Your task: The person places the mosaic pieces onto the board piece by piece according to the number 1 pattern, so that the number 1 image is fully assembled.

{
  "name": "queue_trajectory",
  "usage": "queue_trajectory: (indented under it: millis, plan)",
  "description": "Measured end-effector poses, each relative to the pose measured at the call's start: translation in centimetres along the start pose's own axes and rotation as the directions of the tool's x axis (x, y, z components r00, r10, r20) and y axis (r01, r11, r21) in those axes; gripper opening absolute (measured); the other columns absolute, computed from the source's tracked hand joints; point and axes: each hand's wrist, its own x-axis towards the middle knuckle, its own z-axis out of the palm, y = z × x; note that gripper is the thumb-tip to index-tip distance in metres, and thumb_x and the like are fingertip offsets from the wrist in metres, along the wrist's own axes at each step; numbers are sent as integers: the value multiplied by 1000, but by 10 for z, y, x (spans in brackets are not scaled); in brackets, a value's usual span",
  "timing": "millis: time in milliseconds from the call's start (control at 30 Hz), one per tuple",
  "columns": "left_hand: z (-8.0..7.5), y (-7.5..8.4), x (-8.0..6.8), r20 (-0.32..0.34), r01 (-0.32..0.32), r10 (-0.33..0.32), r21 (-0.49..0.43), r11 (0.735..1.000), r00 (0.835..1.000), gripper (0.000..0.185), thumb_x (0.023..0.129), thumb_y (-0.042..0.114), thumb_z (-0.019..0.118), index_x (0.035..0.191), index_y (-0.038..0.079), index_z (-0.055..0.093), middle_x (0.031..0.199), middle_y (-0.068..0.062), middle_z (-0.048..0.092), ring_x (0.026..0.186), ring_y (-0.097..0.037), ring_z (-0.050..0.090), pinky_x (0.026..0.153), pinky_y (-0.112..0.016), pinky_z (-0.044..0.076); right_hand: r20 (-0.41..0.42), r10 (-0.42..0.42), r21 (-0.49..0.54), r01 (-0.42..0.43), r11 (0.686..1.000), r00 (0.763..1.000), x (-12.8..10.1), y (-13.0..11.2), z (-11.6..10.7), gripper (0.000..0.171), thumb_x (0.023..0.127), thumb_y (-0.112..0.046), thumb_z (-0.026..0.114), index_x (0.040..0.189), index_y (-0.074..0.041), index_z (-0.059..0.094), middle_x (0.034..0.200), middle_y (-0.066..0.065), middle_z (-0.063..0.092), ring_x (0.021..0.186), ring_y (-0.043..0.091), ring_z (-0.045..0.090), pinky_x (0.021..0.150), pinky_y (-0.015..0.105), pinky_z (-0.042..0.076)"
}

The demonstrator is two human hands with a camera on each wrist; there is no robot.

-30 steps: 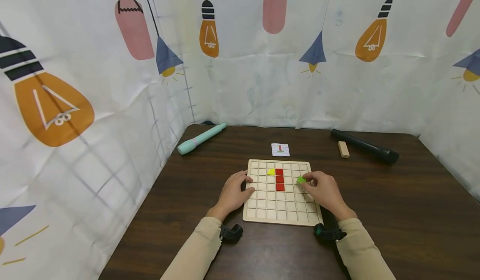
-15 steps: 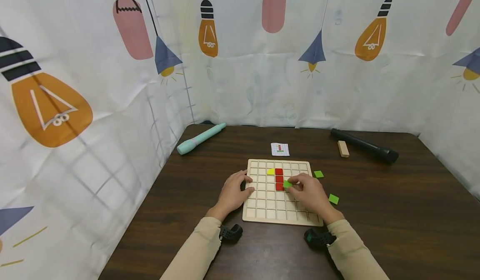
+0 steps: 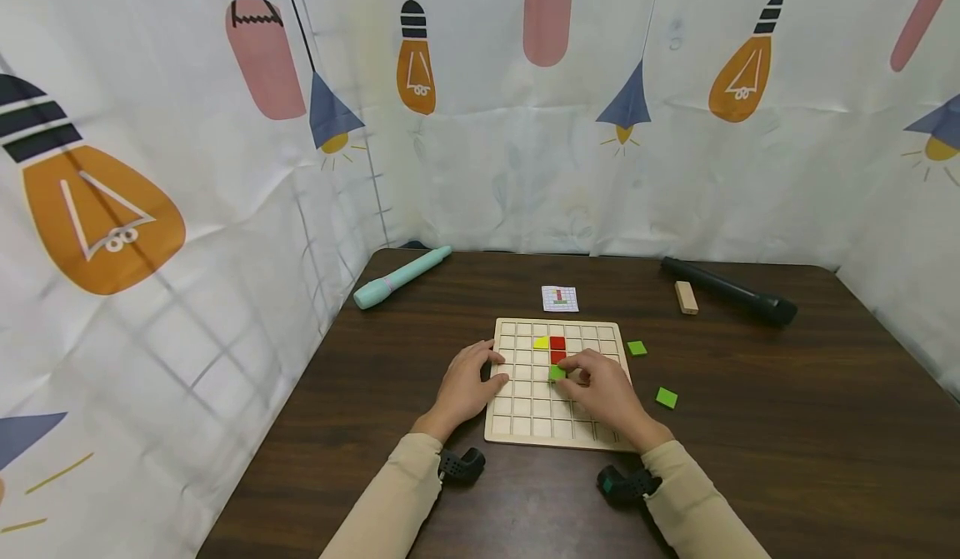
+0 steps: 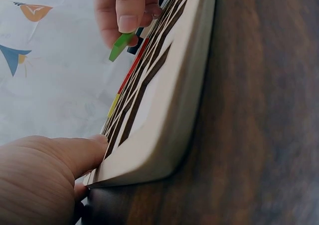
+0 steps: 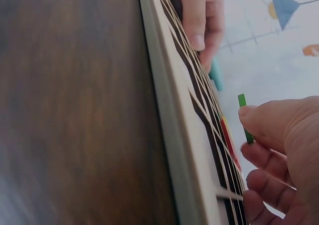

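Observation:
My right hand (image 3: 602, 391) pinches a green square tile (image 3: 557, 373) between thumb and fingers; the tile is tilted above the wooden grid board (image 3: 525, 426), as the right wrist view shows. In the head view it covers the lowest spot of the red column. Two red tiles (image 3: 557, 343) show above it, with a yellow piece (image 3: 541, 343) beside the top one. My left hand (image 3: 467, 382) holds the board's left edge, its thumb (image 4: 92, 150) on the rim. Two more green tiles (image 3: 637, 347) lie on the table right of the board.
Behind the board lies a small pattern card (image 3: 559, 299) with a printed grid. A mint-green tube (image 3: 402, 277) lies at the back left. At the back right are a wooden block (image 3: 686, 298) and a black tube (image 3: 727, 291). A patterned curtain (image 3: 510, 176) surrounds the dark table (image 3: 787, 426).
My right hand has carried the green tile leftward, from the board's right side to above the red column. Two green tiles on the table have come into sight. My left hand has stayed put.

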Motion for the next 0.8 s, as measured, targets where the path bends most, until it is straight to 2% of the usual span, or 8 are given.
queue_trajectory:
  millis: [200,533,800]
  plan:
    - [0,0,1,-1,12,-12,9,1000,1000,24,85,34,63,106,22,61,141,3,38,132,-20,27,105,-48,24,11,-1,17,1,1000,1000,0,-4,6,21,76,-23,74,96,-20,68,84,-8,58,67,9,47,56,23,41]
    - [-1,3,0,-3,7,-7,4,1000,1000,24,84,34,63,105,21,61,140,2,39,132,-21,28,104,-49,25,25,-41,-16,41,999,999,-1,-8,11,19,76,-23,73,93,-20,67,82,-5,56,68,11,47,57,22,40]
    - [-1,2,1,1,11,-11,18,1000,1000,26,84,35,63,106,22,61,140,2,39,132,-20,28,104,-48,25,50,-37,1,37,999,998,-4,-11,13,19,76,-24,73,94,-22,68,88,-12,56,69,8,46,58,21,40]
